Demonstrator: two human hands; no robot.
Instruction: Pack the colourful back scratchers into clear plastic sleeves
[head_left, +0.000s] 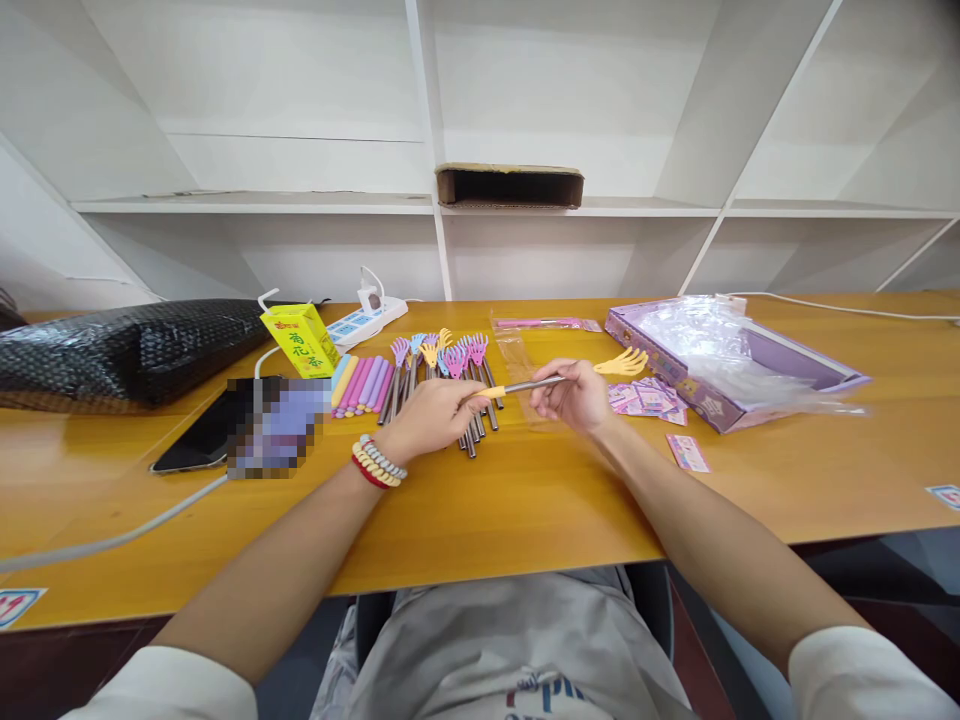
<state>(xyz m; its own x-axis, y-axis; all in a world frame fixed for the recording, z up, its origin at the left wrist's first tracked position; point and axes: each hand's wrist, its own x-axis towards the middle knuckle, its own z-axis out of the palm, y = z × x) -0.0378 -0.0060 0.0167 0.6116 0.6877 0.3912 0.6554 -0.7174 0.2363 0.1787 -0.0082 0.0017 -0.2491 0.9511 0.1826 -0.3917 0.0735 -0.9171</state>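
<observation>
Between my hands a back scratcher (534, 384) with a yellow claw head and a metal rod is held level above the table. My left hand (436, 412) is closed round its yellow handle end. My right hand (576, 396) grips the rod near the claw, which points right. Under and behind my left hand lie several back scratcher heads on metal rods (471, 352) in purple, pink, blue and yellow. To their left is a row of coloured handle sleeves (367, 388). A clear plastic bag (517, 350) lies flat behind my right hand.
Printed cards (646, 398) and a single card (688, 453) lie at right, before a purple box (720, 400) holding clear bags. At left are a yellow drink carton (301, 340), a phone (217, 425), a power strip (367, 322), a cable and a black bubble-wrapped parcel (135, 350).
</observation>
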